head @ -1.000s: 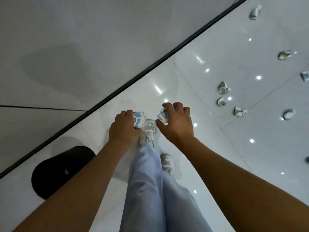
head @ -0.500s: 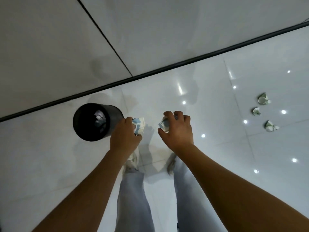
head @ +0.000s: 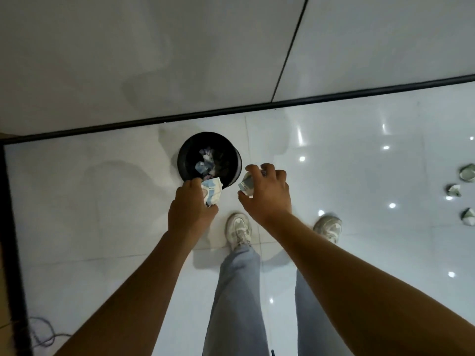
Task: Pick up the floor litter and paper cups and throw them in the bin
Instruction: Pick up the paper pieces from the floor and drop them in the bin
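Since a second ago you have turned toward the black bin (head: pixel 209 160), which sat low at your left and now stands straight ahead by the dark skirting at the foot of the wall, with both your hands brought up to its near rim. Your left hand (head: pixel 191 210) is curled tight round a crumpled blue-and-white paper cup (head: pixel 212 195), whose free end overlaps the bin's near edge in the picture; your right hand (head: pixel 267 194) is clawed round a second crushed cup (head: pixel 246 186), fingers bent over the top and thumb under it, held just right of the bin's mouth and not yet over it. Neither hand has begun to let go. Inside the bin you can see crumpled paper already lying at the bottom, so part of the job looks done. These two cups are, I judge, one drop away from joining it: shift both hands forward over the opening and release. Plenty remains after that: three more crushed cups (head: pixel 466 172) lie on the glossy white floor (head: pixel 102 201) well off to your right, near the frame's edge, and whether more litter lies beyond the view cannot be told. Count yourself somewhere in the middle of the task.
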`<action>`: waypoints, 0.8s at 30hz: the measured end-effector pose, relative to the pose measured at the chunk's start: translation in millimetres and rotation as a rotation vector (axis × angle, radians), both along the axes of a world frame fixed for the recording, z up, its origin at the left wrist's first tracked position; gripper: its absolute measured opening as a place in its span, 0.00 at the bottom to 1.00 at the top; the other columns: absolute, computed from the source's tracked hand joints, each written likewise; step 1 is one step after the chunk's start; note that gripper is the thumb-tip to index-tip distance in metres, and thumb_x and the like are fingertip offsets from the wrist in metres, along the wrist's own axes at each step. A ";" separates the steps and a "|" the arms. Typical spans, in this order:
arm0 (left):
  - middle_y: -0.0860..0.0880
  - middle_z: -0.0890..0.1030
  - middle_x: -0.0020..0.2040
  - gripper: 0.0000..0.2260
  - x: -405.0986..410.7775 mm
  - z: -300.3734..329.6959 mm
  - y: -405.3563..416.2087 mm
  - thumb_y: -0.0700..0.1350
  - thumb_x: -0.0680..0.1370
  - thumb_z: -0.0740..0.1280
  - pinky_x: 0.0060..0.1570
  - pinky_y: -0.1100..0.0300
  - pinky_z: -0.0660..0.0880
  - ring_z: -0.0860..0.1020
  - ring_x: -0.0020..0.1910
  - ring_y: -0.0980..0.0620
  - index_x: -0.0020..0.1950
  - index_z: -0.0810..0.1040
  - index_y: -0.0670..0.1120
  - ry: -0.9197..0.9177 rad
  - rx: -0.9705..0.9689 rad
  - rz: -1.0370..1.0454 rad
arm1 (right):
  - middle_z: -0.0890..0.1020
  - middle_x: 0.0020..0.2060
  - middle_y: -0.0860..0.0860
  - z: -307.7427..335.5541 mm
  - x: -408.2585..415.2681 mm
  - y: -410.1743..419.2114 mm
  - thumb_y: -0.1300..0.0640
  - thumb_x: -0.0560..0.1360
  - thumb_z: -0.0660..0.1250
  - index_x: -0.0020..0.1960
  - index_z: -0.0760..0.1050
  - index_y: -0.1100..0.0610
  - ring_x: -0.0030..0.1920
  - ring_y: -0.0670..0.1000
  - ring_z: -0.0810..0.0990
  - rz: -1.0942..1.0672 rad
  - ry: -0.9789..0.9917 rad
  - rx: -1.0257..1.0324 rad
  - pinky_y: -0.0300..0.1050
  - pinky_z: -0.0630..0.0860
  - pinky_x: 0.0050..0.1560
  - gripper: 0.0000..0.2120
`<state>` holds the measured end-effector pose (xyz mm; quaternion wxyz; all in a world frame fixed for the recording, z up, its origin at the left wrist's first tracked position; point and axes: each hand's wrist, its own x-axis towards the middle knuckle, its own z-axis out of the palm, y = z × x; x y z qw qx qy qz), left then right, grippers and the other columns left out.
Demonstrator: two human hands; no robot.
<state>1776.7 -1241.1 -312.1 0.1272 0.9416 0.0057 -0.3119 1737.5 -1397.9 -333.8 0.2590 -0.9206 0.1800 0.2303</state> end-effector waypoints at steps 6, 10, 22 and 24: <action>0.45 0.73 0.62 0.29 17.4 -12.8 65.8 0.49 0.73 0.73 0.53 0.56 0.77 0.72 0.62 0.48 0.69 0.65 0.44 0.008 0.005 0.054 | 0.66 0.69 0.56 -23.6 55.7 63.4 0.45 0.74 0.66 0.71 0.62 0.50 0.67 0.62 0.64 0.092 0.010 -0.017 0.58 0.67 0.66 0.29; 0.45 0.73 0.62 0.27 23.8 -22.2 87.9 0.48 0.73 0.72 0.53 0.55 0.78 0.72 0.62 0.48 0.68 0.66 0.44 0.018 -0.004 0.057 | 0.54 0.77 0.56 -42.3 80.3 84.7 0.47 0.75 0.66 0.75 0.55 0.45 0.75 0.64 0.49 0.199 0.095 -0.013 0.66 0.47 0.74 0.33; 0.44 0.72 0.62 0.27 46.7 -40.6 59.9 0.48 0.73 0.72 0.51 0.55 0.75 0.71 0.61 0.46 0.68 0.66 0.44 -0.010 -0.056 -0.045 | 0.63 0.72 0.56 -27.5 48.0 59.9 0.56 0.75 0.62 0.74 0.59 0.52 0.71 0.60 0.61 0.093 0.232 -0.013 0.59 0.60 0.71 0.28; 0.43 0.70 0.66 0.31 54.5 -48.4 48.0 0.47 0.73 0.73 0.55 0.54 0.74 0.69 0.64 0.45 0.71 0.63 0.44 0.012 -0.050 -0.072 | 0.62 0.72 0.56 -25.3 39.7 53.7 0.55 0.76 0.62 0.74 0.59 0.51 0.71 0.60 0.61 0.080 0.237 -0.007 0.59 0.60 0.71 0.28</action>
